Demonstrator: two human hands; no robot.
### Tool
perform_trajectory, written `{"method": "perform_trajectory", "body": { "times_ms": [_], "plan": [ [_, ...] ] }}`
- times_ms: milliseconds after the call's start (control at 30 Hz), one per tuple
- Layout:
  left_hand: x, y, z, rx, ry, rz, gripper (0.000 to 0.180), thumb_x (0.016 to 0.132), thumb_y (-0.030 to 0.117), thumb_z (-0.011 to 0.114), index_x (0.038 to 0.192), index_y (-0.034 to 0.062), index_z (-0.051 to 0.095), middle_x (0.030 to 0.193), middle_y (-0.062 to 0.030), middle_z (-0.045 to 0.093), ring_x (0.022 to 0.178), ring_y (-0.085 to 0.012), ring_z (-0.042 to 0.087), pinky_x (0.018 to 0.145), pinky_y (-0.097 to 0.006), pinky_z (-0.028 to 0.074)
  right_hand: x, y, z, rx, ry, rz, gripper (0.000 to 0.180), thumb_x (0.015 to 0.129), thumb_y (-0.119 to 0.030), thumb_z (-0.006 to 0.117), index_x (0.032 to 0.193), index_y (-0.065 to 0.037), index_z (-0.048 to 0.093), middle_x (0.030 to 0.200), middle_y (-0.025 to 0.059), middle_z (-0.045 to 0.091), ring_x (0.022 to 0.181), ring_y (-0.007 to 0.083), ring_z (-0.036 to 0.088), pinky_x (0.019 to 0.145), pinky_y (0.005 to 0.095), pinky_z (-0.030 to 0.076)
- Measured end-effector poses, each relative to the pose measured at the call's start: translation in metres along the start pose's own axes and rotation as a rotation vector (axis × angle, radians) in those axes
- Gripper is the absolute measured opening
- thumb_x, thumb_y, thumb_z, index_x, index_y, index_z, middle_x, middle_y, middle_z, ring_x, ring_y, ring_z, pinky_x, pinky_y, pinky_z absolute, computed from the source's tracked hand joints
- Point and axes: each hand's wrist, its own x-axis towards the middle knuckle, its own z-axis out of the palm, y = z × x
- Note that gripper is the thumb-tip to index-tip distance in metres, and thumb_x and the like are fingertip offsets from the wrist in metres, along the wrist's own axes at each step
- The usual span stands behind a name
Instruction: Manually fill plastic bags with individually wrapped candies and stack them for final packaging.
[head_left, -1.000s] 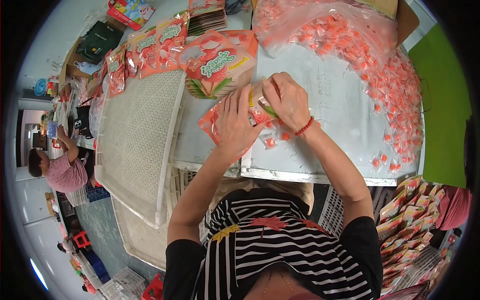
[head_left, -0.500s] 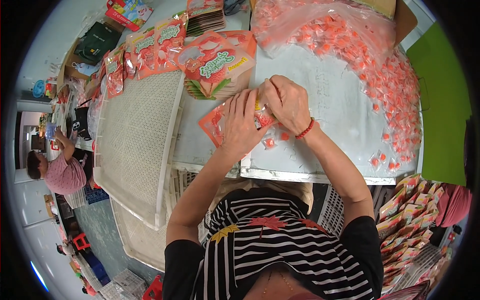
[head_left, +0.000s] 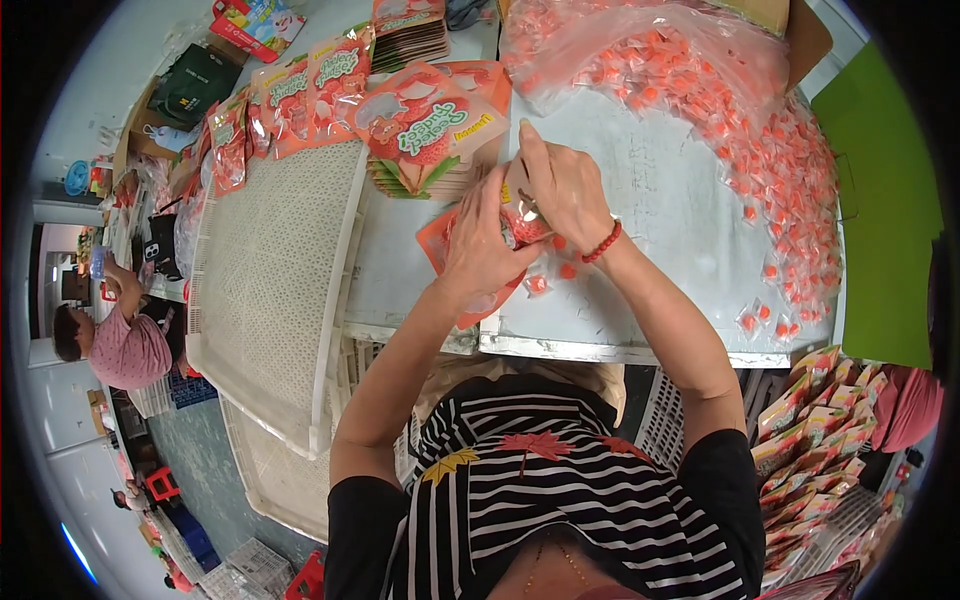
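Observation:
A red printed pouch [head_left: 525,218] is held low over the table between my two hands. My left hand [head_left: 482,248] grips its left side, the pouch's red edges showing beyond the fingers and under the palm. My right hand [head_left: 568,195] pinches the pouch's upper right part, thumb and fingers closed around the edge; whether its mouth is open I cannot make out. Beside the pouch, under my right wrist, lie a few small red sweets in clear wrappers [head_left: 538,285]. Just beyond my left hand stands a stack of similar pouches [head_left: 430,125].
A heap of wrapped red sweets [head_left: 740,130] curves along the table's far and right sides, partly under a clear plastic bag [head_left: 640,45]. A white perforated tray [head_left: 275,270] stands at left, with filled-looking pouches [head_left: 290,100] behind. More pouches [head_left: 815,430] fill a crate at lower right.
The pouch has turned more upright, its lower end now nearer me. My right hand has shifted slightly left and its thumb side points farther away; my left hand has barely moved.

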Motion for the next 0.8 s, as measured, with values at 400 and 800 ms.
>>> {"method": "perform_trajectory", "body": {
  "times_ms": [400,800],
  "plan": [
    [0.008,-0.002,-0.049,-0.252,0.33,-0.13,0.1,0.062,0.015,0.085,0.14,0.0005,0.024,0.127,-0.0194,0.047,0.112,-0.0285,0.053,0.092,-0.037,0.046,-0.031,-0.007,-0.035,0.199,0.279,-0.075,0.026,0.091,-0.025,0.052,0.105,-0.004,0.058,0.103,0.0157,0.061,0.101,0.0328,0.056,0.089,0.0445,0.043],
    [-0.02,-0.008,-0.06,-0.169,0.323,-0.178,0.099,0.063,0.013,0.085,0.139,-0.0012,0.023,0.128,-0.0199,0.046,0.114,-0.0295,0.052,0.094,-0.037,0.045,-0.079,0.017,0.045,-0.342,-0.225,-0.084,0.062,0.075,-0.057,0.063,0.122,-0.017,0.056,0.131,0.0181,0.041,0.122,0.0422,0.034,0.096,0.0563,0.03]
  ]
}}
